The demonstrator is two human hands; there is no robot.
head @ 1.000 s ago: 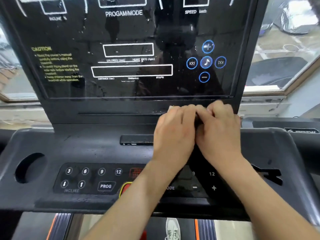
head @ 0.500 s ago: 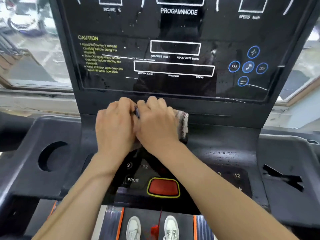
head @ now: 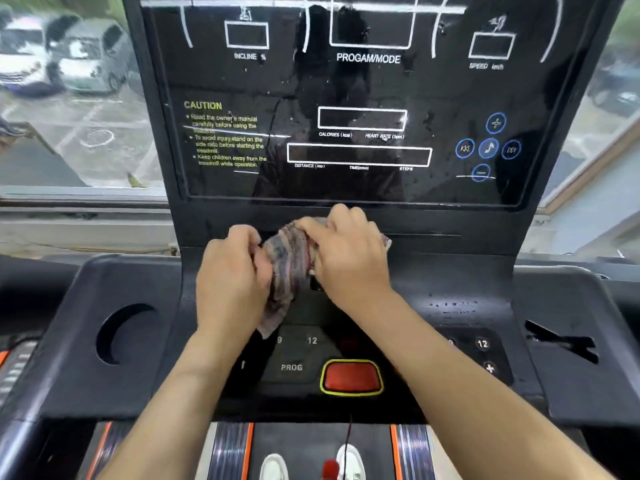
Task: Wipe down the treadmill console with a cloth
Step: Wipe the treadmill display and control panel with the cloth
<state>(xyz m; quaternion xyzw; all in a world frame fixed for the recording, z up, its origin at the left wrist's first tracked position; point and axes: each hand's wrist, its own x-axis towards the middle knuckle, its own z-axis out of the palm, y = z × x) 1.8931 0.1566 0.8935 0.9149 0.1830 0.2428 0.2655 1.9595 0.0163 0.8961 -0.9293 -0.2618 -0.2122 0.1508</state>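
Note:
The black treadmill console [head: 460, 282] fills the view, with a glossy display panel [head: 346, 98] above and a button panel below. A crumpled striped cloth [head: 289, 261] is bunched between both hands just under the display's lower edge. My left hand [head: 230, 271] grips its left side, and a loose end hangs down under that hand. My right hand [head: 346, 254] presses on its upper right part, with a corner sticking out to the right. Water spots and streaks mark the display and the ledge at the right.
A red stop button [head: 351, 377] with a yellow rim sits low in the middle, with a red safety clip cord below it. A round cup holder [head: 121, 334] is at the left. White shoes [head: 273, 467] stand on the belt. Windows flank the console.
My hands slid the cloth leftward from the console's right side to its middle. They have drawn apart and now show the bunched cloth between them.

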